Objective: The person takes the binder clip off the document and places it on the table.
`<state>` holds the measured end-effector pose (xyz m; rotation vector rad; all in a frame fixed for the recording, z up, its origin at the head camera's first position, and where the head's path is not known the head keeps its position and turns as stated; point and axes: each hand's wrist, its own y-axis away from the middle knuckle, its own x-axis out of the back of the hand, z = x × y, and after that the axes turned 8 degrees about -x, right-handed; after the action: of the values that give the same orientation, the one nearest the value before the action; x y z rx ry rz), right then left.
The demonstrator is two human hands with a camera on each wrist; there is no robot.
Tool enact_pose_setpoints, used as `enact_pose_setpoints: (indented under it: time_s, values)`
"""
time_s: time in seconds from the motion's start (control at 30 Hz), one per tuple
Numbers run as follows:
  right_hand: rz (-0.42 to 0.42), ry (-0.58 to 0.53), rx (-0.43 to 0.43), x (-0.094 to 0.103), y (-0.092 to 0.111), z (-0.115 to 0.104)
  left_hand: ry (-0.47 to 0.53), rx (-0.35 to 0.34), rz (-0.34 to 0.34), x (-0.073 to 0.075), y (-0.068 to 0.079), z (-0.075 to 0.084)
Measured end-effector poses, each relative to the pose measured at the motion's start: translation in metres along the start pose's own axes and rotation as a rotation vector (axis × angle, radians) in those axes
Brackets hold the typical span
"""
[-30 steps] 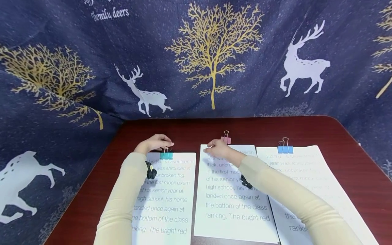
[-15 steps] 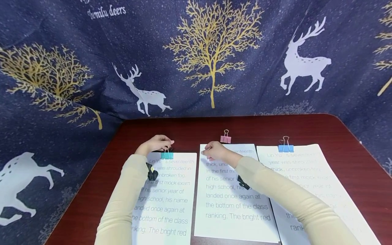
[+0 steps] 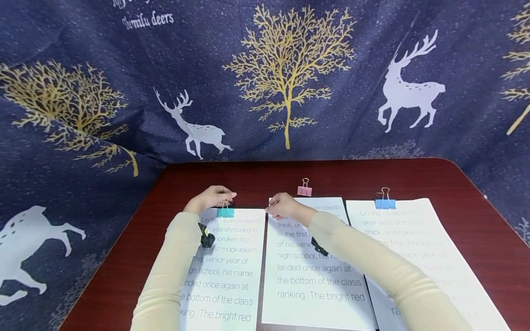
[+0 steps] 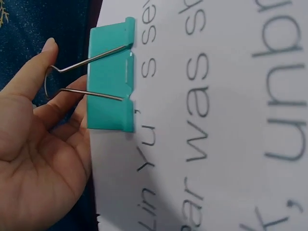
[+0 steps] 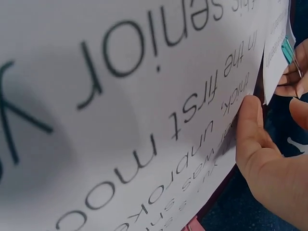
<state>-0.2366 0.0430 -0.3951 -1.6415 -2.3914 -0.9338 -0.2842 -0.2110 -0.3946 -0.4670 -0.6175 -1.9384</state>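
Observation:
My left hand is at the top edge of the left printed sheet, holding a teal binder clip that sits over that edge. In the left wrist view its thumb lies by the wire handle and the other fingers pass behind the clip. My right hand hovers over the top left corner of the middle sheet, fingertips towards the left sheet's top right corner. Thumb and finger stand apart in the right wrist view, with nothing seen between them.
A pink binder clip lies just beyond the middle sheet's top edge. A blue binder clip sits on the top edge of the right sheet. All are on a dark red table, with a patterned blue cloth hanging behind.
My right hand has moved left across the top of the middle sheet, away from the pink clip, towards the left sheet's corner. The left hand stays at the teal clip.

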Motion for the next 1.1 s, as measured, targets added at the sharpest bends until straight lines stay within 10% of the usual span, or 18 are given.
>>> enact_pose_setpoints:
  time_s: [1.1]
  values:
    - [0.01, -0.007, 0.044, -0.021, -0.007, 0.002, 0.106, 0.022, 0.139, -0.009, 0.0, -0.011]
